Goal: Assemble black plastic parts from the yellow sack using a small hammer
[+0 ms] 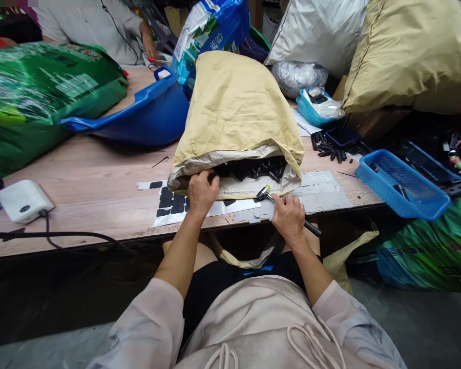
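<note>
A yellow woven sack lies on the table with its mouth toward me, and many small black parts show inside. My left hand is at the left of the mouth, over its lower lip. Its fingers are bent and their tips are partly hidden in the opening, so what they hold cannot be made out. In my right hand is a small hammer, gripped by its shaft. Its metal head, with a yellow-green face, is just in front of the sack's lower lip.
Under the sack's front edge lies a sheet of black stickers beside a grey strip. A blue basin and green bag stand left, near a white box with a cable. At right are a blue basket and loose black parts. A person sits opposite.
</note>
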Demonstrator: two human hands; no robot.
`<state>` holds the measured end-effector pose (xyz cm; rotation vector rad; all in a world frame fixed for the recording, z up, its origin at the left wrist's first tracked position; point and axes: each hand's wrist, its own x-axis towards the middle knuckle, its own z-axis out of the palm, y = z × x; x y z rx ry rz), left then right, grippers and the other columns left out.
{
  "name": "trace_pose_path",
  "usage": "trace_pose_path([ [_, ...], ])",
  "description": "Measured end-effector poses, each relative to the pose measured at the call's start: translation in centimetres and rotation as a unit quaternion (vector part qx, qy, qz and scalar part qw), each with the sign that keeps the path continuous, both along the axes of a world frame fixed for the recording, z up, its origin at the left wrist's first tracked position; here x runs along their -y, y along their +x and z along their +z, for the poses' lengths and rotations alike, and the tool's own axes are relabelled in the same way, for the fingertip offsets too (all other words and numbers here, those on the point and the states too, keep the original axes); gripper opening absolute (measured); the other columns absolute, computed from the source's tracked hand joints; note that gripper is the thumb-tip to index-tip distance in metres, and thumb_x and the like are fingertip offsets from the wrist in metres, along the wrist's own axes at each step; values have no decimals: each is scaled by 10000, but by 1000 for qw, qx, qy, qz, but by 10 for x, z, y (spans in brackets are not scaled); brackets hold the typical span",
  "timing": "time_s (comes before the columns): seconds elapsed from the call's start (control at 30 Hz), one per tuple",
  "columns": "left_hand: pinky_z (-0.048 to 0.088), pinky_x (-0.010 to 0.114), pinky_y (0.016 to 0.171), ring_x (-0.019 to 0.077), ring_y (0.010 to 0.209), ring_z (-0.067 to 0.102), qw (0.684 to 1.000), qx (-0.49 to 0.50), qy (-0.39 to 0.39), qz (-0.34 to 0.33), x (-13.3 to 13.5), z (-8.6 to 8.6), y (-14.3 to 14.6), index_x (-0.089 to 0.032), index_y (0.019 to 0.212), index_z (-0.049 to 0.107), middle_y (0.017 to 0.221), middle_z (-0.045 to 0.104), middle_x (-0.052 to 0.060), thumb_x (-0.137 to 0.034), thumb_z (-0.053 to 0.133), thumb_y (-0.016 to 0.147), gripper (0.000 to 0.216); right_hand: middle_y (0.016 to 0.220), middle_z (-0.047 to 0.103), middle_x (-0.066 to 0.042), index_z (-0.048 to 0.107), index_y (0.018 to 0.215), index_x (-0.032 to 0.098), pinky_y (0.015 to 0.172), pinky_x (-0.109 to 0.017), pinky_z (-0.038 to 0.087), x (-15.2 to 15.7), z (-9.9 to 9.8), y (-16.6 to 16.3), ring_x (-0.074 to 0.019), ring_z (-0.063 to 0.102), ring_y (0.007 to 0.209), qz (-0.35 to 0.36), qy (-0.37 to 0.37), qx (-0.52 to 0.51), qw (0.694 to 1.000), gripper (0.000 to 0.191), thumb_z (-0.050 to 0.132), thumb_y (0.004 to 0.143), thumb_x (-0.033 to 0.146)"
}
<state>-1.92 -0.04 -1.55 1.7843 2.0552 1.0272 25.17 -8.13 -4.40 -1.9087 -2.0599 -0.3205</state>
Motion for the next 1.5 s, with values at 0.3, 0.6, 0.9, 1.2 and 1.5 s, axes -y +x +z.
trace_pose_path([
  [0.3, 451, 563, 1112, 445, 1321, 586, 996, -40, -11, 75, -38, -20, -6, -110, 1160, 716, 1272, 699, 263, -267, 599, 916, 313, 989, 583, -88, 687, 1332, 290, 756, -361, 254, -1, -1, 2, -247, 418, 908, 8, 10, 7, 1000, 416, 560, 946, 201],
  [0.6, 515, 446, 923, 327, 961, 669, 993, -54, 58, 91, 0, -20, 7, -196, 922, 676, 953, 663, 138, -277, 589, 931, 120, 989, 582, -88, 693, 1319, 290, 753, -361, 255, -1, -2, 1, -245, 414, 908, 6, 14, 4, 1000, 413, 566, 935, 204],
  [0.9, 531, 341, 865, 231, 937, 677, 990, 29, 52, -126, 37, -29, 41, -244, 1028, 604, 1005, 716, 38, -219, 694, 893, 164, 997, 590, -87, 688, 1323, 296, 758, -362, 259, 0, 1, 0, -246, 421, 912, 3, 1, 9, 1000, 408, 570, 942, 209],
  [1.2, 539, 376, 908, 236, 959, 659, 975, 56, 31, -211, 38, -32, 45, -225, 926, 701, 978, 728, 35, -212, 752, 850, 92, 1006, 592, -88, 684, 1344, 291, 765, -357, 262, 1, 1, 0, -250, 426, 923, 2, 1, 11, 1000, 406, 560, 965, 214],
  [1.5, 523, 313, 745, 188, 801, 635, 948, 87, 33, -306, 38, -34, 45, -201, 1032, 712, 943, 710, 30, -191, 808, 795, 256, 992, 614, -89, 693, 1349, 254, 768, -337, 330, -4, 0, 5, -234, 469, 909, -2, -1, -47, 999, 408, 489, 1003, 179],
])
